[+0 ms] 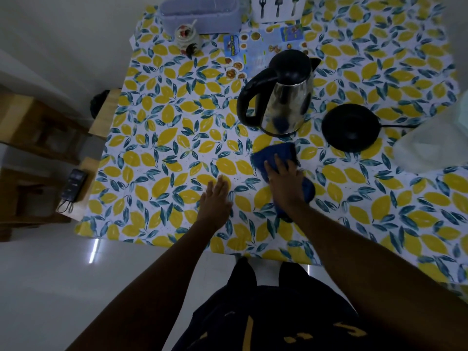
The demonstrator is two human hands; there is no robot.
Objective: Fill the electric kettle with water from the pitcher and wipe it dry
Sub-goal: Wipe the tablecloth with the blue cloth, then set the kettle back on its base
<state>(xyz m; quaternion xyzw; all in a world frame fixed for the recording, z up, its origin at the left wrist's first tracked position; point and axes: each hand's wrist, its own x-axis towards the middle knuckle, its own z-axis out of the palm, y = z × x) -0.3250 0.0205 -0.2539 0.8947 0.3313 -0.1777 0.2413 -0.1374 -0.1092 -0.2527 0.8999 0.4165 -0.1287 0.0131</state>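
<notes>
A steel electric kettle with a black lid and handle stands on the lemon-print tablecloth, off its round black base, which lies to its right. A blue cloth lies just in front of the kettle. My right hand rests flat on top of the cloth, fingers spread toward the kettle. My left hand lies flat on the tablecloth to the left of the cloth, holding nothing. A pale translucent pitcher shows at the right edge, blurred.
At the table's far edge stand a lilac plastic box, a small decorated jar, a white cutlery-print holder and a blue printed leaflet. Wooden chairs stand left of the table. The base's cord runs right.
</notes>
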